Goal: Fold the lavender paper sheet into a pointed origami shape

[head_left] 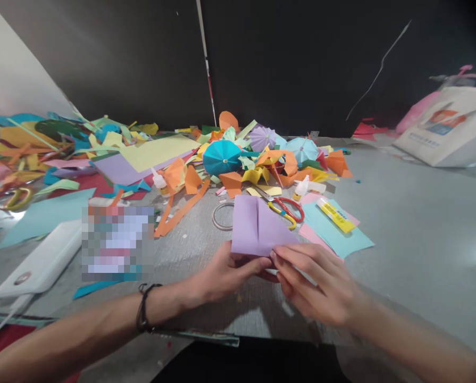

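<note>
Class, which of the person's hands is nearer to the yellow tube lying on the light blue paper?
Right. The right hand is on the person's side of the yellow tube, slightly to its left; the left hand is farther off to the left.

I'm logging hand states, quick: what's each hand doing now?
Left hand: closed, holding the folded purple paper at its near edge.
Right hand: closed, fingertips pinching the same paper's near edge.
</note>
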{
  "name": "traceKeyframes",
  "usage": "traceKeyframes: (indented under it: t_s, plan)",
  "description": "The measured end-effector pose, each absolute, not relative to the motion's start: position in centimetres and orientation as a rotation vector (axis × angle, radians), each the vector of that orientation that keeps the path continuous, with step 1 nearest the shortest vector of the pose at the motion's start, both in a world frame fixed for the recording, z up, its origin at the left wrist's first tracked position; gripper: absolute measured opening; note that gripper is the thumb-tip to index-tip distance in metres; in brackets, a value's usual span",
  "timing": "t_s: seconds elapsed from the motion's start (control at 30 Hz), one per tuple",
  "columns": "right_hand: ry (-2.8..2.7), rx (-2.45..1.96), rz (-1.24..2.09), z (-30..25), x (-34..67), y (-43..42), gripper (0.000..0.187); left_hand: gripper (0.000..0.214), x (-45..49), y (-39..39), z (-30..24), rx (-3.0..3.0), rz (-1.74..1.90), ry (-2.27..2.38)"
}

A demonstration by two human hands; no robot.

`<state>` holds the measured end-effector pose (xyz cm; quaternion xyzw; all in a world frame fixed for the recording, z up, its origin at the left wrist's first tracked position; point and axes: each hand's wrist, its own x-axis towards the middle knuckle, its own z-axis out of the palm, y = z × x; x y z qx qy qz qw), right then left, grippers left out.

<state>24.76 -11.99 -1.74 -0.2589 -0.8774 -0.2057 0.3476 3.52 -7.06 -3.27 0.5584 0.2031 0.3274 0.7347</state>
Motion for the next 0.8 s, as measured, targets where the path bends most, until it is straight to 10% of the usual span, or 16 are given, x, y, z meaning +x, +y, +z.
traceKeyframes:
  t_s: [0.8]
  plan:
    - [-2.285, -0.739, -0.469, -2.29, 24.53, -12.27, 0.034, 0.041, 2.54, -6.56, -2.45, 1.282, 0.634, 0.496]
